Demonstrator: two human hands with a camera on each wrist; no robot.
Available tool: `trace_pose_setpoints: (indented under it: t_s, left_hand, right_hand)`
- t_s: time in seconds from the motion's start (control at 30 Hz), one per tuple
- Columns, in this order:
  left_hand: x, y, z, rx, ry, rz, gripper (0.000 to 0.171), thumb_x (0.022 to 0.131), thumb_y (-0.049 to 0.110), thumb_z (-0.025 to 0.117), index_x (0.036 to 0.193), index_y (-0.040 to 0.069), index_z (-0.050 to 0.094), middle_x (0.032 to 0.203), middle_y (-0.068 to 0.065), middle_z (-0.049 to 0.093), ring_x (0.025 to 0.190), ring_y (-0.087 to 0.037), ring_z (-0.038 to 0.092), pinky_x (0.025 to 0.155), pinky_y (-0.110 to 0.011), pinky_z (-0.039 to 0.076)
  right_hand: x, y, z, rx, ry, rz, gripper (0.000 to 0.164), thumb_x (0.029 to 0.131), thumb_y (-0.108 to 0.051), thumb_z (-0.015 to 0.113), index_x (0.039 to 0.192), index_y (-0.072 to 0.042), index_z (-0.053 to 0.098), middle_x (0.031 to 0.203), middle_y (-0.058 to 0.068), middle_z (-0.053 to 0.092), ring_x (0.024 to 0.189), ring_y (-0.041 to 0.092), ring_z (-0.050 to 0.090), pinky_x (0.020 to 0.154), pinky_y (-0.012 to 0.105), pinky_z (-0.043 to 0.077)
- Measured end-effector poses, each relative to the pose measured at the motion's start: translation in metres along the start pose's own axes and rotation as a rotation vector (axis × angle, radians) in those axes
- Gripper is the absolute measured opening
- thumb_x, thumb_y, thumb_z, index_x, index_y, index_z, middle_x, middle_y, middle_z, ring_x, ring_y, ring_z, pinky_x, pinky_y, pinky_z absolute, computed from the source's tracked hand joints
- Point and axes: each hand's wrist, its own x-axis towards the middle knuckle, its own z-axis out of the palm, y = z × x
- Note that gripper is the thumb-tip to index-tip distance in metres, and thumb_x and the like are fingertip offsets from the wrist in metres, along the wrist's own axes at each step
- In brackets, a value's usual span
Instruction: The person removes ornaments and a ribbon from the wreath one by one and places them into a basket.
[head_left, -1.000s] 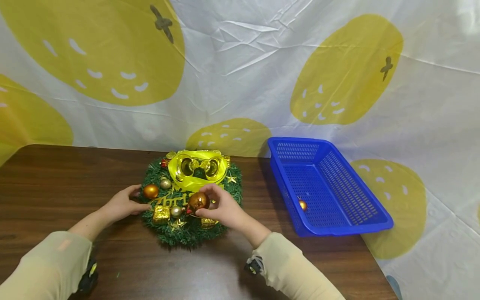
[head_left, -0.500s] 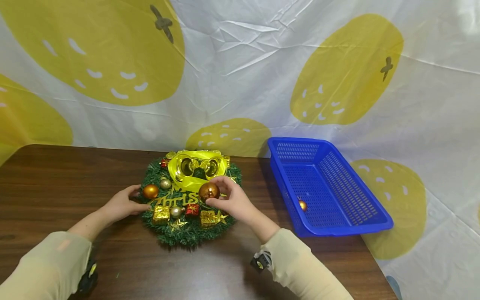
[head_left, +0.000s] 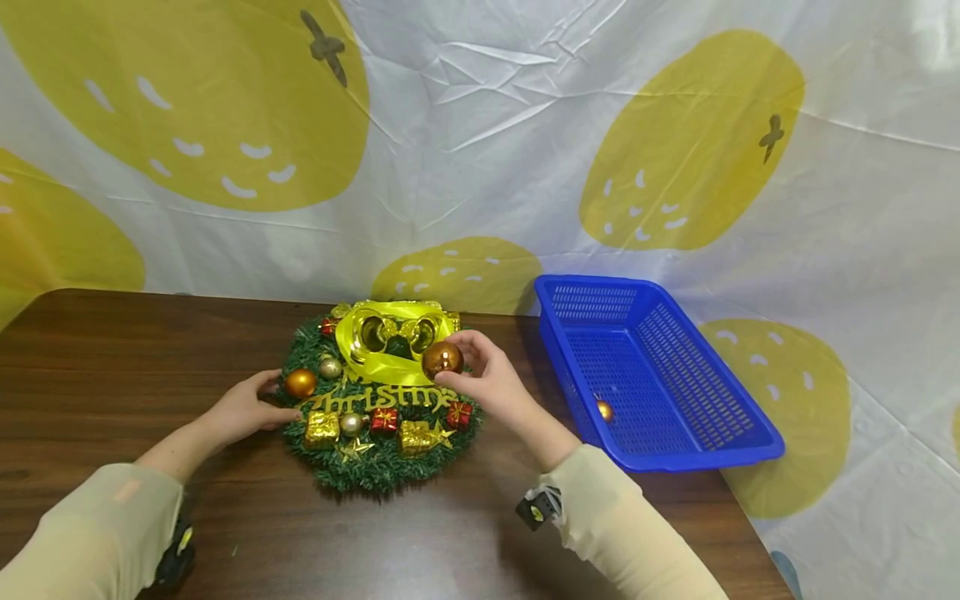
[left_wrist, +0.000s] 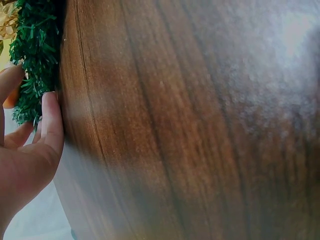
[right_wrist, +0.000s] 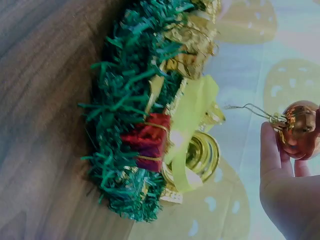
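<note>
A green Christmas wreath lies on the table, decorated with a yellow ribbon bow, gold bells, a gold "Christmas" sign, small red and gold gift boxes, and stars. At its left edge my left hand holds the greenery between thumb and fingers, seen close up in the left wrist view. My right hand pinches a shiny copper-coloured bauble above the wreath's right side. In the right wrist view a thin wire loop sticks out from the bauble's cap.
A blue plastic basket stands to the right, with one small orange bauble inside. Another orange bauble sits on the wreath's left side. Behind the brown wooden table hangs a white curtain with yellow fruit prints.
My right hand has carried the copper-coloured bauble to the right and up across the wreath, uncovering the sign and red gift boxes. The left hand has stayed at the wreath's edge.
</note>
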Motion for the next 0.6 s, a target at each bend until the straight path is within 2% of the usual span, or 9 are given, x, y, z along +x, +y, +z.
trace_pose_setpoints:
  t_s: [0.13, 0.43, 0.6]
  left_hand:
    - [0.0, 0.0, 0.0, 0.001, 0.001, 0.0, 0.092, 0.085, 0.022, 0.069, 0.143, -0.017, 0.008, 0.136, -0.044, 0.025, 0.103, -0.038, 0.06, 0.081, -0.036, 0.057]
    - [0.0, 0.0, 0.0, 0.006, -0.002, -0.003, 0.093, 0.085, 0.023, 0.069, 0.143, -0.017, 0.008, 0.136, -0.043, 0.025, 0.103, -0.038, 0.06, 0.08, -0.036, 0.057]
    - [0.0, 0.0, 0.0, 0.002, -0.005, -0.002, 0.093, 0.085, 0.023, 0.069, 0.143, -0.017, 0.007, 0.136, -0.043, 0.025, 0.102, -0.037, 0.06, 0.08, -0.036, 0.057]
  right_hand:
    - [0.001, -0.003, -0.006, 0.004, 0.026, 0.012, 0.043, 0.082, 0.001, 0.065, 0.122, 0.002, 0.049, 0.115, 0.023, 0.058, 0.093, 0.007, 0.058, 0.077, 0.021, 0.049]
    - [0.004, -0.007, -0.021, 0.02, 0.067, 0.017, 0.042, 0.083, -0.001, 0.065, 0.122, 0.001, 0.05, 0.111, 0.011, 0.06, 0.09, 0.006, 0.058, 0.075, 0.019, 0.049]
    - [0.004, -0.011, -0.029, 0.02, 0.086, 0.024, 0.042, 0.084, -0.001, 0.064, 0.123, 0.0, 0.049, 0.115, 0.013, 0.059, 0.089, 0.005, 0.058, 0.075, 0.018, 0.049]
